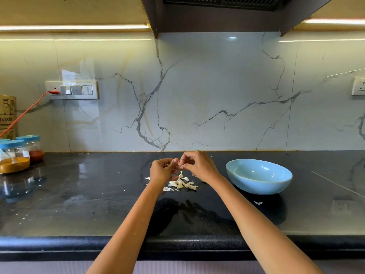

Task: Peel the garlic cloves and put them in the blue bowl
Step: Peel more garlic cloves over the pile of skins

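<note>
Pale, papery garlic clove [179, 164], pinched between the fingertips of both hands above the black countertop [98, 194]. Left hand [161, 171] steadies the clove with curled fingers and thumb; right hand [197, 165] nips at its near end, fingers bent inward, apparently drawing skin away. A thin shred hangs below the clove toward the heap of loose skins [180, 183] lying directly beneath the hands. One stray flake [258, 203] lies apart, in front of the blue bowl [258, 176]. The bowl stands just to the right of the right hand; its visible inner wall shows no cloves, though the near floor is hidden by the rim.

Step in hand, as judged: peeling, with the clove not yet bare. The next move calls for stripping the remaining skin, letting it drop on the heap, then a short carry rightward over the rim and a release into the bowl.

Further out: spice jars with blue lids [18, 153] at far left, a switch panel [72, 89] with an orange cable on the marble-patterned backsplash.
</note>
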